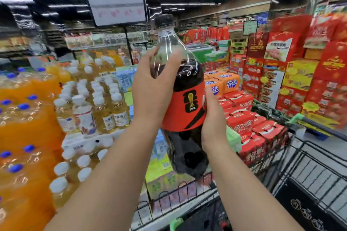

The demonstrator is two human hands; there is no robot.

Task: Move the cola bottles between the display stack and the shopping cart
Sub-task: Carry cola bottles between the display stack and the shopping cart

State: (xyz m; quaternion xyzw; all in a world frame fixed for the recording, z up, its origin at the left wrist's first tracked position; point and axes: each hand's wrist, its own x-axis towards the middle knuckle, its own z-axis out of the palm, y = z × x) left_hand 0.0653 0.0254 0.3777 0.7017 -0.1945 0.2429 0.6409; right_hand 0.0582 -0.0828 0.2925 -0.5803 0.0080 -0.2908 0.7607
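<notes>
A large cola bottle with a black cap and a red label hangs upright in mid-air at the centre of the view. My left hand grips its clear upper shoulder from the left. My right hand holds its right side at the label. The bottle's base hovers above the front left rim of the black wire shopping cart. Red cola cartons of the display stack lie just behind and to the right of the bottle.
Shrink-wrapped orange drink bottles and white-capped yellow drink bottles fill the left. Tall red and yellow gift boxes stand at the right. A black carton lies in the cart. A price sign hangs above.
</notes>
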